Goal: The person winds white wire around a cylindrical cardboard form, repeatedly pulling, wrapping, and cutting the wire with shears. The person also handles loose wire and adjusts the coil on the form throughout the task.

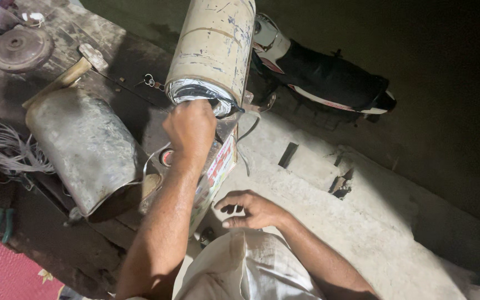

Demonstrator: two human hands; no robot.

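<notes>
Pale cloth (248,266) is lying nearest, right hand (251,209) hovering loose-fingered above it, while left hand (191,129) is clenching the coiled wire (198,91) at the cylinder's (215,41) mouth, upright on the desk (112,66); seemingly heavy, stiff, best gripped around its body.

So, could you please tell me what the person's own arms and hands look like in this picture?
Both arms are bare from the hands up past the elbows: no sleeves, gloves, watch or rings show. The left hand and the right hand look bare and unmarked, and the left forearm looks lean and sinewy. The only clothing in view is a pale, cream-coloured garment at the bottom edge of the picture.
</notes>
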